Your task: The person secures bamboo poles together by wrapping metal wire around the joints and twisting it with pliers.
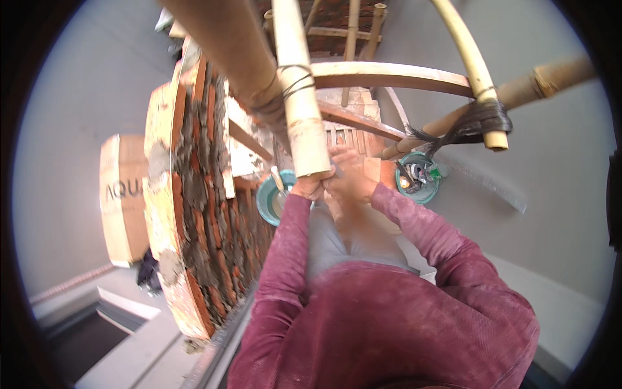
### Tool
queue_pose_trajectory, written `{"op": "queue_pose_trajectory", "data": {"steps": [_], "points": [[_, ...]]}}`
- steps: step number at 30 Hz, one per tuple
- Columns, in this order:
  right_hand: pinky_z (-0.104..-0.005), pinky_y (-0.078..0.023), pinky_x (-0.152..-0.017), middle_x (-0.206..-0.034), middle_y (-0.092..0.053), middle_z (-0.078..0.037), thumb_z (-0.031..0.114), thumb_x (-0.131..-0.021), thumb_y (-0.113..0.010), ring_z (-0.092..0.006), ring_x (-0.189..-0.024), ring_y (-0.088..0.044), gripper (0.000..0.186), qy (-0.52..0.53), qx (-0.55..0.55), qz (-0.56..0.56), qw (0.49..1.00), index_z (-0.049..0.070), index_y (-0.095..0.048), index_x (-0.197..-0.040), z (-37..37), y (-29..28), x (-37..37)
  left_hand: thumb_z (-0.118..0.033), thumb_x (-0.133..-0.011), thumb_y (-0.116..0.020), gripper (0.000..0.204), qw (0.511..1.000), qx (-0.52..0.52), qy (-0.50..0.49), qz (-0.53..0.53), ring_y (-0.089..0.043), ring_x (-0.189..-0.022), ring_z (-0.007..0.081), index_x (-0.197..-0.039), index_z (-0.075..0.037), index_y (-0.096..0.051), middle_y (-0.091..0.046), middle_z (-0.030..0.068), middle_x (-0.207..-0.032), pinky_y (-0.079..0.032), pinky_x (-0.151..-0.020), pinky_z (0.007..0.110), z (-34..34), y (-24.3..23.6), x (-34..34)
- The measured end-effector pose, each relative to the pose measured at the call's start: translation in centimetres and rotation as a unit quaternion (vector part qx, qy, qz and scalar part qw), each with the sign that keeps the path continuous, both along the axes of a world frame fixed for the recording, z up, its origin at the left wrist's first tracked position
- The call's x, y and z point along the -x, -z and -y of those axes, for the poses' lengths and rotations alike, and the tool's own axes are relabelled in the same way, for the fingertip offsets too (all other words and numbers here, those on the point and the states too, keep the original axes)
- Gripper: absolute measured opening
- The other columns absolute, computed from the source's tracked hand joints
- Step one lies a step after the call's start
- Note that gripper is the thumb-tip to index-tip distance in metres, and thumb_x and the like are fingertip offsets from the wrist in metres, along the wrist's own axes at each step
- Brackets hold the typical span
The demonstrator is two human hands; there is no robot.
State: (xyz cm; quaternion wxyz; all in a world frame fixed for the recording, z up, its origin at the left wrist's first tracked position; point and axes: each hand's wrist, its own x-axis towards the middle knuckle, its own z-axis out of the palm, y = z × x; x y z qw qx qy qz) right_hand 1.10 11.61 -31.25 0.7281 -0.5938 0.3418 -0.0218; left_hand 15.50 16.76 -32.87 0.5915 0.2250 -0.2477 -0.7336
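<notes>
My left hand (pixel 307 188) is just under the cut lower end of a bamboo pole (pixel 301 123), which hides part of it. Its visible fingers look curled; what they hold, if anything, I cannot make out. Close against it on the right is my right hand (pixel 353 180), smeared by motion, with fingers stretched out past the pole's end. Dark cord (pixel 297 81) lashes this pole to a thicker bamboo pole (pixel 227 45). Left of my hands, a teal bucket (pixel 264 204) holds a tool with a pale handle (pixel 277 177).
A brick wall (pixel 201 194) with rough mortar runs along my left, and a cardboard box (pixel 123 194) stands beyond it. Wooden bars (pixel 395 74) and a bamboo pole (pixel 479 52) tied with black strips (pixel 483 120) cross ahead. Another teal bucket (pixel 424 194) holds assorted items at right.
</notes>
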Motion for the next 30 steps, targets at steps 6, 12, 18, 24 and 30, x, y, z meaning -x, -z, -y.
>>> {"op": "queue_pose_trajectory", "data": {"steps": [6,12,18,24,30], "points": [[-0.0295,-0.04,-0.054,-0.073,-0.046,-0.001,0.026,-0.094,-0.055,-0.0118,-0.06,-0.043,0.02,-0.051,-0.43,0.178,0.884,0.008,-0.048,-0.091,0.6,4.3,-0.7,-0.03,-0.083,-0.07,0.031,0.995,-0.037,-0.012,-0.096,-0.057,-0.096,0.0273,-0.09,-0.009,-0.048,-0.055,0.0036,-0.083,-0.03,-0.111,0.051,1.2,3.8,-1.1],[-0.0371,-0.048,-0.063,-0.078,-0.056,-0.007,0.034,-0.092,-0.058,-0.0182,-0.07,-0.057,0.033,-0.139,-0.318,0.183,0.92,0.001,-0.054,-0.095,1.4,1.1,1.0,-0.03,-0.094,-0.053,0.034,0.983,-0.142,-0.11,-0.023,-0.042,-0.059,0.0163,-0.071,-0.014,-0.034,-0.033,-0.0018,-0.059,-0.034,-0.109,0.042,0.9,-0.9,1.2],[-0.0394,-0.05,-0.082,-0.092,-0.065,-0.023,0.034,-0.069,-0.073,-0.0331,-0.088,-0.065,0.057,0.005,0.407,-0.055,0.912,-0.006,-0.053,-0.105,0.2,-6.6,3.7,-0.026,-0.093,-0.05,0.029,0.961,-0.134,-0.226,-0.082,-0.041,-0.058,0.0175,-0.071,-0.013,-0.035,-0.034,-0.0004,-0.057,-0.038,-0.104,0.04,3.0,-1.9,3.9],[-0.0455,-0.047,-0.082,-0.095,-0.064,-0.025,0.023,-0.072,-0.068,-0.0374,-0.095,-0.063,0.049,0.086,0.481,-0.221,0.844,-0.004,-0.049,-0.108,-1.4,-6.9,0.8,-0.024,-0.094,-0.052,0.022,0.941,-0.203,-0.257,-0.088,-0.051,-0.07,0.0184,-0.076,-0.011,-0.047,-0.049,0.0032,-0.065,-0.047,-0.072,0.033,4.1,-2.8,4.2],[-0.0485,-0.048,-0.078,-0.091,-0.063,-0.027,0.022,-0.077,-0.065,-0.0438,-0.091,-0.061,0.034,-0.003,0.432,-0.229,0.872,-0.003,-0.057,-0.099,0.1,-5.4,1.1,-0.029,-0.079,-0.074,0.062,0.982,-0.035,-0.143,0.114,-0.054,-0.107,0.0151,-0.13,-0.005,-0.045,-0.054,0.0088,-0.126,-0.045,-0.085,0.028,0.0,-2.8,2.3]]}}
